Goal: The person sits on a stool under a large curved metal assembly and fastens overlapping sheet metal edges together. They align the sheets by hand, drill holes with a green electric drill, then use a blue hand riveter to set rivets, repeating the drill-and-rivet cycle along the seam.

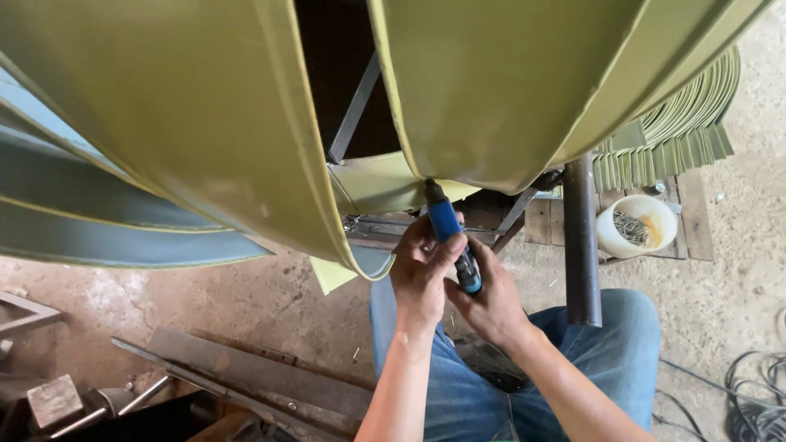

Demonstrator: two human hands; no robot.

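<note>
Both hands, left hand [422, 274] and right hand [489, 304], clasp the blue tool [453, 237] (tip above them); it may skid off the green panel's [483, 90] curved edge

- curved sheet panels [188, 106]: metal, olive-green primer coat, matt with a faint sheen, smooth; rolled edges
- lower panel [98, 213] at left: grey-blue painted metal, smooth, dull
- hand tool [452, 233]: blue plastic grip, glossy; black tip and butt, matt
- post [580, 237]: dark steel pipe, unpainted, dull, a bit rough
- stacked strips [679, 123]: same green-coated sheet metal, thin, matt
- tub [636, 227]: white plastic, stained, holds bare metal nails
- pallet [696, 221]: raw wood, weathered, rough
- jeans [622, 360]: blue denim cloth, worn
- floor [270, 303]: concrete, rough, dusty, rust-toned
- bars [246, 376] on floor, lower left: rusty dark steel, rough
</note>
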